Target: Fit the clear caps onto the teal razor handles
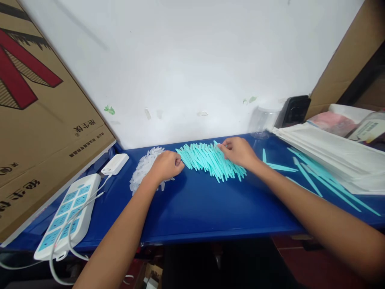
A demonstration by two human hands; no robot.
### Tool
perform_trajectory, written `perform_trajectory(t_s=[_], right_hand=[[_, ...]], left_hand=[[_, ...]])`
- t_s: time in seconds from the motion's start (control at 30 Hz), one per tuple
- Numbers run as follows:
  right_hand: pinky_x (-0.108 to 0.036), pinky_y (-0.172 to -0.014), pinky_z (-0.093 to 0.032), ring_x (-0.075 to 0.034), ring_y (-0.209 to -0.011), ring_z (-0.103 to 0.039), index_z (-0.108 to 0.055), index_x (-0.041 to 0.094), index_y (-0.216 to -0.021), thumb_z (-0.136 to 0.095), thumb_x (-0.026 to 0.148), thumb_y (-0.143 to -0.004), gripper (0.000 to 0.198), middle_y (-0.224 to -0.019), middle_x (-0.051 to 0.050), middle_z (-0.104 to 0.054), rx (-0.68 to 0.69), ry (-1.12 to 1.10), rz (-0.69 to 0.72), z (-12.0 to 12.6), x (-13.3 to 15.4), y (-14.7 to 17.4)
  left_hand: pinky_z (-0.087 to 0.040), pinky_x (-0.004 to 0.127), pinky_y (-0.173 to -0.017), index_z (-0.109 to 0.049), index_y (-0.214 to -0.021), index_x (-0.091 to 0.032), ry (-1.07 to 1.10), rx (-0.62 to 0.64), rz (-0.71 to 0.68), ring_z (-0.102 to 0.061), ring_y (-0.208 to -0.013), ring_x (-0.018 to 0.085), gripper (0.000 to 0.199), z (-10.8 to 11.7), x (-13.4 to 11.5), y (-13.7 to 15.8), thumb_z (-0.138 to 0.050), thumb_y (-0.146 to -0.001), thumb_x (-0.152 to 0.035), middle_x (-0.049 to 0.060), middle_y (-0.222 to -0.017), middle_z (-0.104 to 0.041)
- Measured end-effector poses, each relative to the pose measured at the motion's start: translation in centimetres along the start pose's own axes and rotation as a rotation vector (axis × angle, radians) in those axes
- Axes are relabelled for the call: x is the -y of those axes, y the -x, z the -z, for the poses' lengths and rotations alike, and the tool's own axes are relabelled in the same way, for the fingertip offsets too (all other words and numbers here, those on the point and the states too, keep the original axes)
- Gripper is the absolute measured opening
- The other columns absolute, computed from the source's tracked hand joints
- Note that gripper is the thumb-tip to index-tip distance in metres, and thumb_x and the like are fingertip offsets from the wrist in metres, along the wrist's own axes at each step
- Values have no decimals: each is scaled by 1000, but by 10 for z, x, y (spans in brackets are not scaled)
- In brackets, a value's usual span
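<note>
A heap of slim turquoise sticks with tapered ends [204, 158] lies in the middle of the blue table, most of them slanting the same way. Over the back right of this heap, my right hand [237, 150] pinches a turquoise stick [215, 143], whose end shows at the fingertips. To the left is a mound of small translucent, cap-like pieces [144, 168]. My left hand [167, 165] is beside and partly over that mound, fingers curled closed towards the turquoise heap. Whatever those fingers hold, if anything, cannot be made out.
Loose turquoise sticks [309, 176] lie at the right, near white bags [337, 156]. A clear jar [264, 120] and a black device [296, 110] stand against the wall. At the left are a power strip [67, 214], a white adapter [115, 164], cables and a large carton [51, 132].
</note>
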State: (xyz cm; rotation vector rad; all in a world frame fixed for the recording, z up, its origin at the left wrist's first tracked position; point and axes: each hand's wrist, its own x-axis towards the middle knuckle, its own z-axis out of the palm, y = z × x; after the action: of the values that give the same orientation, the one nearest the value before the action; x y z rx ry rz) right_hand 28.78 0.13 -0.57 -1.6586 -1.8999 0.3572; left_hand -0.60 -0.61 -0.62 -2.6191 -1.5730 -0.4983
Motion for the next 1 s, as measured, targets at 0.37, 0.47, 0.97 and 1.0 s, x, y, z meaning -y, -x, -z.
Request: perform_trajectory(t_s=[0.37, 0.47, 0.97, 1.0], right_hand=[[-32, -64, -45, -22, -72, -68, -74, 20, -87, -58, 40, -94, 27, -78, -6, -76, -137, 31, 86, 18, -8, -4], [-33, -67, -46, -25, -78, -69, -75, 20, -95, -56, 42, -95, 28, -82, -7, -77, -216, 145, 89, 55, -16, 3], [-42, -96, -49, -32, -112, -63, -58, 28, -143, -53, 52, -96, 53, -128, -15, -65, 237, 260, 182, 112, -153, 85], [-44, -102, -45, -33, -119, -59, -58, 25, -144, -54, 51, -96, 54, -134, -16, -61, 254, 277, 248, 109, -149, 77]], left_hand=[[-19, 33, -54, -31, -59, -22, 28, 102, 8, -33, -48, 15, 26, -1, 4, 3, -55, -62, -17, -3, -50, -38], [-21, 32, -55, -30, -60, -22, 34, 77, -12, -36, -51, 16, 26, -2, 0, 2, -55, -63, -17, -2, -52, -41], [-28, 31, -60, -35, -63, -22, 82, -45, -94, -45, -58, 17, 20, -10, -27, 3, -52, -72, -17, -1, -59, -49], [-28, 30, -60, -35, -63, -22, 84, -49, -84, -45, -57, 17, 20, -10, -26, 2, -52, -73, -17, -1, -58, -49]])
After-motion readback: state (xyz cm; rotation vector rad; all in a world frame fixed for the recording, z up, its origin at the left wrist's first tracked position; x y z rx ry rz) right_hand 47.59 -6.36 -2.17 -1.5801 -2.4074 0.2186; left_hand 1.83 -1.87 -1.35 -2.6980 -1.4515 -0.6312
